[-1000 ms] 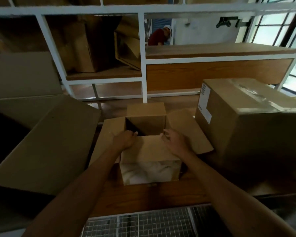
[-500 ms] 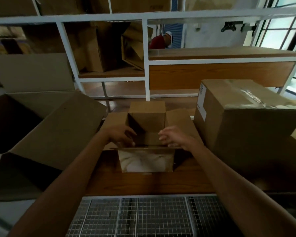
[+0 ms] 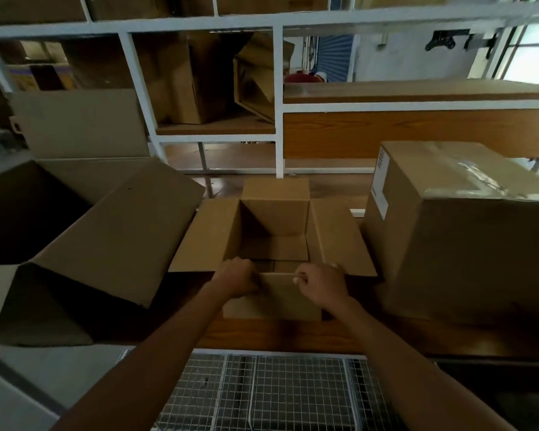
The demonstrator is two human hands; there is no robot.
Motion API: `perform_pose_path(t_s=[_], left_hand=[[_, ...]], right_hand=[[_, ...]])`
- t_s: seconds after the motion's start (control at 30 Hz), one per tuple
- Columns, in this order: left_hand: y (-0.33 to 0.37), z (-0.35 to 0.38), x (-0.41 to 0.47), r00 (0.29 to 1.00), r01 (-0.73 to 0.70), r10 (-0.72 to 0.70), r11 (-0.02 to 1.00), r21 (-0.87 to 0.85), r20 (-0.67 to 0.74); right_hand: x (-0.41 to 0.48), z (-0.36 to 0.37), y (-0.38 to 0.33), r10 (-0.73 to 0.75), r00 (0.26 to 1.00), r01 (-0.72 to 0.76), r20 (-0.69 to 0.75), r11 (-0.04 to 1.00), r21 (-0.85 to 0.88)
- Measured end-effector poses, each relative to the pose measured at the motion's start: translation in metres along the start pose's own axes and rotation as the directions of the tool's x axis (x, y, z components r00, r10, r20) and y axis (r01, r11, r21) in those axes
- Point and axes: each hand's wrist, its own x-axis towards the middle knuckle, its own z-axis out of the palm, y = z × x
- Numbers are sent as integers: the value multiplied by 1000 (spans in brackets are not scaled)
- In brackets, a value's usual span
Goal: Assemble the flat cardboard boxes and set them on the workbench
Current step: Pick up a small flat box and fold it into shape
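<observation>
Trouble would start at the near flap (image 3: 274, 295): left hand (image 3: 235, 276) and right hand (image 3: 321, 283) both have fingers curled over its top edge, gripping it. The small box (image 3: 274, 219) stands open on the desk (image 3: 293, 335), close to its near edge, between a large open carton (image 3: 115, 231) left and a taped carton (image 3: 464, 244) right. A hard pull could drag the light box off or tear the fold.

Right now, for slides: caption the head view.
Left hand and right hand grip the open box by its near flap on the workbench.
</observation>
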Motion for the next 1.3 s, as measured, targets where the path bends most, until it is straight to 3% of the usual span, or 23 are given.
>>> perform_pose_path(t_s=[0.07, 0.13, 0.23, 0.33, 0.43, 0.5, 0.57, 0.7, 0.8, 0.97, 1.07, 1.3], left_hand=[[-1, -12, 4, 996, -1, 24, 969, -246, 91], [-3, -20, 9, 995, -36, 67, 929, -369, 71], [-17, -19, 29, 989, -123, 102, 970, -212, -104], [-36, -18, 59, 959, 14, -45, 993, -115, -280], [-54, -23, 87, 957, 174, -209, 968, -180, -201], [-66, -24, 112, 962, 202, -230, 961, -191, -144], [-77, -25, 139, 969, 186, -220, 949, -255, -112], [-98, -26, 190, 978, 165, -196, 940, -299, -75], [-109, -31, 227, 987, 128, -153, 935, -330, -50], [-121, -34, 276, 993, 52, -81, 949, -312, -81], [-123, -38, 289, 996, -21, -4, 963, -270, -94], [-122, -34, 296, 984, -5, -41, 967, -256, -174]], right_hand=[[6, -5, 1, 6, 999, -8, 32, 998, 59], [15, -9, -1, 26, 999, -28, 23, 996, 88], [32, -12, -3, 53, 998, -51, -19, 992, 116], [57, -8, -1, 76, 995, -68, -58, 989, 131], [87, -4, 5, 37, 993, -31, -116, 998, 48], [109, -2, 10, 33, 994, -40, -108, 998, -57], [135, 3, 18, 77, 996, -82, -49, 990, -113], [190, 17, 27, 166, 985, -166, 55, 986, -5], [226, 20, 28, 193, 979, -190, 68, 981, -45], [275, 29, 33, 282, 959, -268, 36, 938, -218], [295, 28, 32, 229, 973, -208, 15, 909, -362], [305, 38, 35, 231, 963, -264, -137, 905, -334]])
